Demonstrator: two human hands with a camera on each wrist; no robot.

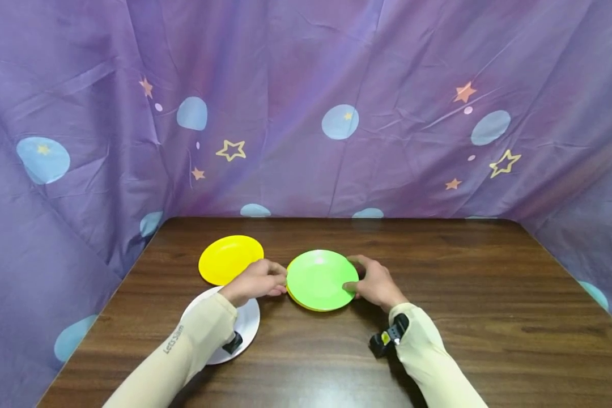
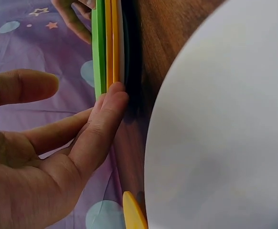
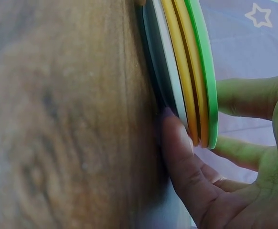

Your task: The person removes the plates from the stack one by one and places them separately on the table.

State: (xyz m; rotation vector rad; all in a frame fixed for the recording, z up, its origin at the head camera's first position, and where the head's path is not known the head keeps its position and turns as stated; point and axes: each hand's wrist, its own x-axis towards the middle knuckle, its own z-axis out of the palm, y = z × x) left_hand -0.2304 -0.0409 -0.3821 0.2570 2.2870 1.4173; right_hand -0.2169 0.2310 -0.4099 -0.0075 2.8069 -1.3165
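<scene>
A stack of plates sits on the table, with a light green plate on top. Below it, the right wrist view shows yellow plate rims, then a white plate rim and a dark band near the tabletop. My left hand touches the stack's left edge with its fingertips, its thumb held away from the plates. On the opposite side, my right hand holds the stack's edge, its thumb over the green rim and a finger low against the rims.
Another yellow plate lies at the back left of the wooden table. A white plate lies nearer, partly hidden beneath my left forearm. A purple patterned cloth hangs behind the table and along its sides.
</scene>
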